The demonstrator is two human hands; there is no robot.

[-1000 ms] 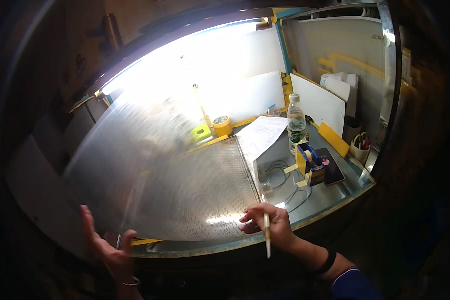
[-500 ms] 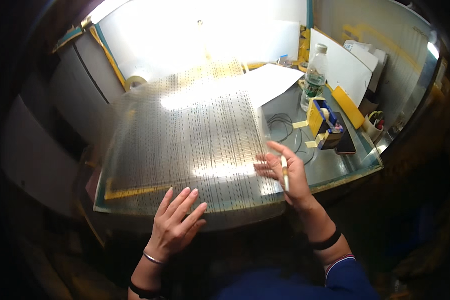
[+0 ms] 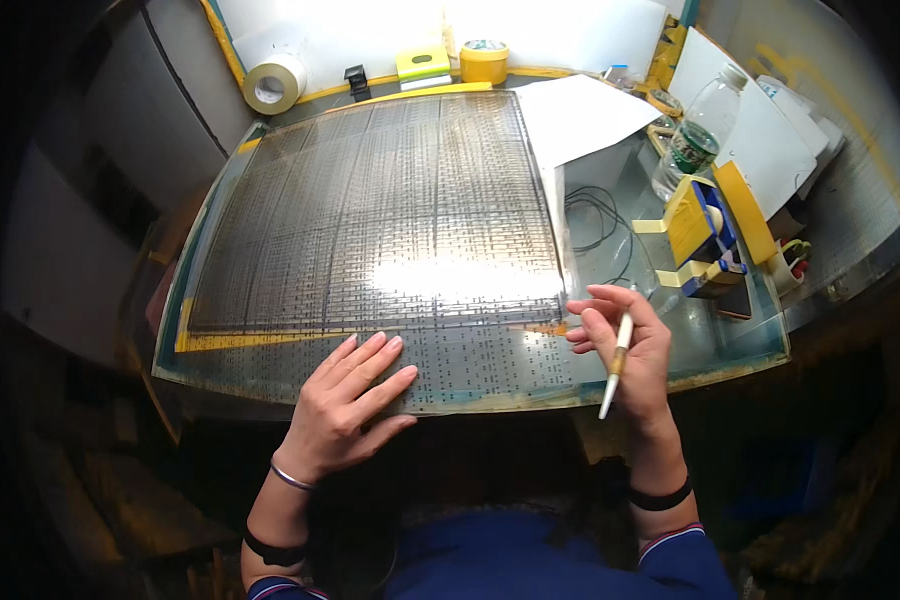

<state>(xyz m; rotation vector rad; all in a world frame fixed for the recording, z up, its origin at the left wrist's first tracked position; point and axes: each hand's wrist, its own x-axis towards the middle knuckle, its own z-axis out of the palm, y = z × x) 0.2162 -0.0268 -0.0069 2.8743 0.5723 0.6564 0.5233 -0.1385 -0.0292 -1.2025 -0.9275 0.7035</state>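
A large clear sheet (image 3: 390, 200) printed with rows of dark dashes lies over the glass-topped table. My left hand (image 3: 345, 405) rests palm down with fingers stretched out on its near part, by the front edge. At the near right corner of the dashed area is my right hand (image 3: 645, 350), palm turned inward and fingers partly curled. A slim white pen-shaped tool (image 3: 620, 362) with a tan band is held against that palm, its pointed end downward. I cannot tell whether the right fingertips touch the sheet.
A tape dispenser (image 3: 700, 225), plastic bottle (image 3: 705, 125), coiled black cable (image 3: 595, 220) and white paper (image 3: 590, 115) are at the right. Along the back stand a wide tape roll (image 3: 273, 85), a black clip (image 3: 357, 82) and a yellow tub (image 3: 484, 64).
The dashed sheet, blurred and seemingly raised before, now lies flatter and looks sharp. The view has shifted, showing more of the table's back. The right hand still holds the pen-shaped tool.
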